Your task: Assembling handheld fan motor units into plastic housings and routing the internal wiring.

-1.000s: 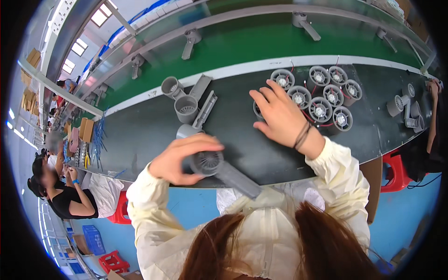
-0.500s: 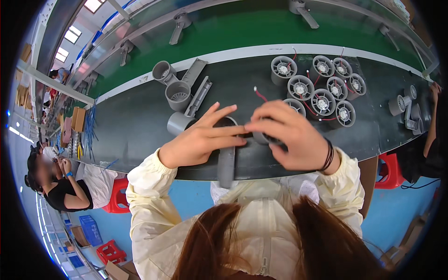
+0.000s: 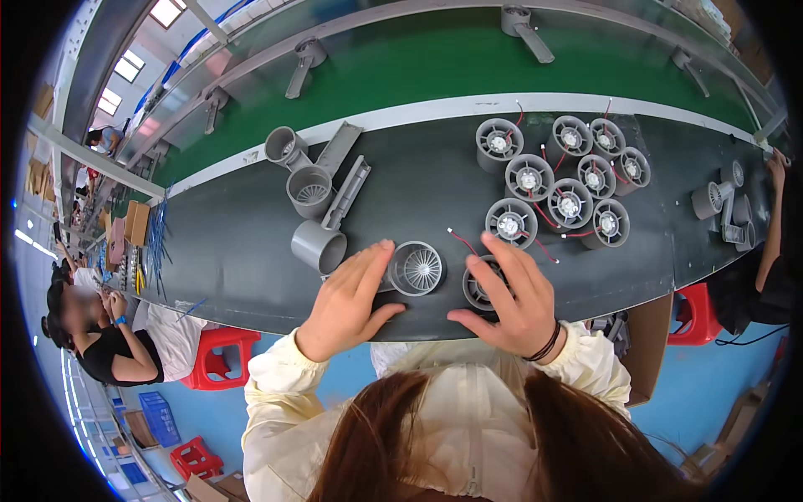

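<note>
My left hand is open, its fingers stretched out and thumb apart, beside a grey round housing whose ribbed grille faces up. Part of a grey handle shows between that housing and my fingers; my hand hides the rest. To the right, my right hand has its fingers spread over a grey fan cylinder, thumb below its near edge and index finger across its top. I cannot tell how firmly it touches. A red wire with a white plug sticks out just behind that cylinder.
Several fan cylinders with red wires stand behind my right hand. Grey housings and a long half-handle lie behind my left. A green belt runs beyond the white rail. Co-workers sit at left and right.
My hands have drawn apart. The housing between them has turned: its handle pointed toward me and now extends left under my left hand. The view has shifted slightly.
</note>
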The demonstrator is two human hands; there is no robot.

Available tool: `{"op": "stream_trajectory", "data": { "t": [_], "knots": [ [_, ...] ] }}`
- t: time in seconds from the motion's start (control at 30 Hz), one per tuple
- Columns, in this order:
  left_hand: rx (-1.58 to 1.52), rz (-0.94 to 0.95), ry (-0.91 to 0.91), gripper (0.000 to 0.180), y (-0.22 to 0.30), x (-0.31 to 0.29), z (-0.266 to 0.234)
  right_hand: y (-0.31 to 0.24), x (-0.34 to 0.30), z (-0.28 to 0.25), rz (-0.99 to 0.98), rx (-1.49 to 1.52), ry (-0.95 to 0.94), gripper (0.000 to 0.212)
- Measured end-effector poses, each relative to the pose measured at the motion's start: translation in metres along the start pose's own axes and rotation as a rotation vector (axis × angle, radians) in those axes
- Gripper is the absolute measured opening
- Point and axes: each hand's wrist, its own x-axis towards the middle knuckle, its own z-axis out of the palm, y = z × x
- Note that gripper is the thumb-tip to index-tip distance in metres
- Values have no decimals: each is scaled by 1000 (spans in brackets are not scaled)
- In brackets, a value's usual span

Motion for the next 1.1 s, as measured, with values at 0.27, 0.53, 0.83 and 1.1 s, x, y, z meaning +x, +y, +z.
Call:
{"op": "stream_trajectory", "data": {
  "t": [0.27,0.53,0.83,1.1],
  "knots": [
    [-52,89,53,70,7,8,11,-15,-13,8,135,-360,102,52],
    [-95,93,-16,68,20,18,18,-13,-14,-21,285,33,342,63],
    [-338,148,282,85,25,18,20,-21,-8,-49,53,130,126,56],
    [-309,210,204,24,53,18,6,-34,-5,-43,-128,151,24,53]
  ]
}}
